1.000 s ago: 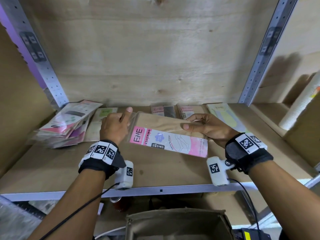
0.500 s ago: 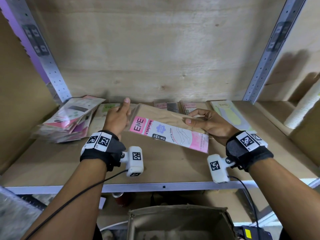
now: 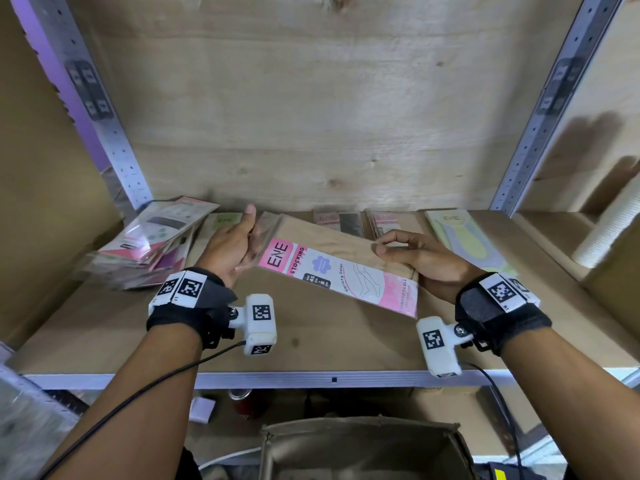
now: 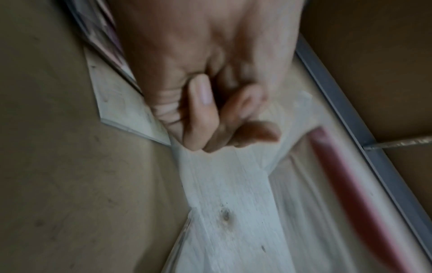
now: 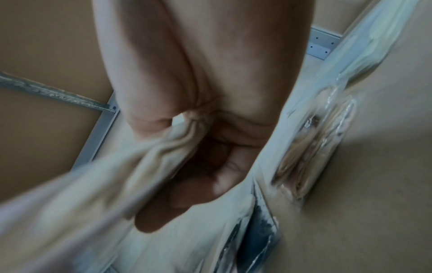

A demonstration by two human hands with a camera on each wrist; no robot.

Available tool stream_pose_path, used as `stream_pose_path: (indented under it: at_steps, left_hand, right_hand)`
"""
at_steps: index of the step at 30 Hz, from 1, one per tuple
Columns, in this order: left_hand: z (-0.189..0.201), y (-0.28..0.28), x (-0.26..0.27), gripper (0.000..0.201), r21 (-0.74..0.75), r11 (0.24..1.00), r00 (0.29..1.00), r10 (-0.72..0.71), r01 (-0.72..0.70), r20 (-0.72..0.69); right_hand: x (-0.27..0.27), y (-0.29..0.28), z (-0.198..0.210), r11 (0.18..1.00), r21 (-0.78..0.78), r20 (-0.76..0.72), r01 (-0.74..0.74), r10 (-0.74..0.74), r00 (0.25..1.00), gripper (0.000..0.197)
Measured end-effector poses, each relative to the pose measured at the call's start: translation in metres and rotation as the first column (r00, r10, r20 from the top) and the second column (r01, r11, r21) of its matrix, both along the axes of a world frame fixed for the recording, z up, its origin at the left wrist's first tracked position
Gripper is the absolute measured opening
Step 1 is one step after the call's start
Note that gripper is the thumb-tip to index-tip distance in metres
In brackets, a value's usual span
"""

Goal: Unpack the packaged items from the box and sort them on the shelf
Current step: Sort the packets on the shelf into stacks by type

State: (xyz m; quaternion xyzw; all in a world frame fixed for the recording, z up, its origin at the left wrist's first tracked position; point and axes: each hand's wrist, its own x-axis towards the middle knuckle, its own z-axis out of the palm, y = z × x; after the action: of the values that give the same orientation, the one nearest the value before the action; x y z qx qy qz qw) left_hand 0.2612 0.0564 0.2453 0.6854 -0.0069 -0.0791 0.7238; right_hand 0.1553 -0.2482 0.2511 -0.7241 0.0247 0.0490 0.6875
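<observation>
A flat stocking packet (image 3: pixel 339 268), tan with a pink and white label, hangs slanted just above the wooden shelf (image 3: pixel 311 341). My left hand (image 3: pixel 251 237) grips its left end, thumb lying along the clear flap. The left wrist view shows my fingers (image 4: pixel 210 118) curled on that clear flap (image 4: pixel 233 184). My right hand (image 3: pixel 384 245) pinches the packet's right end between thumb and fingers. In the right wrist view the packet's wrap (image 5: pixel 140 166) bunches in that grip. The open cardboard box (image 3: pixel 360 448) stands below the shelf's front edge.
A leaning stack of packets (image 3: pixel 149 244) fills the shelf's left side. Along the back lie a green packet (image 3: pixel 221 221), a dark one (image 3: pixel 337 221), a pink one (image 3: pixel 388 220) and a yellow-green one (image 3: pixel 464 240). A white roll (image 3: pixel 609 230) lies in the bay to the right.
Both hands have carried the packet a little farther back over the shelf. My left wrist has turned, and its thumb now stretches along the packet's edge.
</observation>
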Motion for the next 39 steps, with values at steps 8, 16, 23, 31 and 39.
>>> stream_pose_path:
  at_steps: [8,16,23,31,39]
  left_hand:
    - [-0.005,0.020,-0.003,0.073,-0.074,0.996,0.981,-0.069,0.056,-0.181]
    - [0.002,0.009,-0.017,0.046,0.091,0.946,0.948,-0.299,0.310,-0.111]
    - [-0.002,0.021,-0.010,0.045,0.142,0.936,0.947,-0.317,0.321,-0.053]
    - [0.003,-0.015,-0.013,0.052,0.207,0.937,0.956,-0.292,0.281,0.025]
    - [0.011,-0.087,-0.026,0.045,0.299,0.916,0.943,-0.314,0.269,0.113]
  right_hand:
    - [0.012,0.034,0.009,0.965,0.250,-0.038,0.084,-0.077,0.996,0.035]
    - [0.038,0.100,0.010,0.951,0.291,-0.077,0.106,-0.087,0.993,0.011]
    - [0.050,0.126,0.010,0.956,0.243,-0.127,0.165,-0.137,0.982,0.029]
    - [0.033,0.087,0.006,0.966,0.061,-0.092,0.251,-0.245,0.965,0.049]
    - [0.013,0.022,0.004,0.917,-0.008,0.001,0.399,-0.399,0.917,0.047]
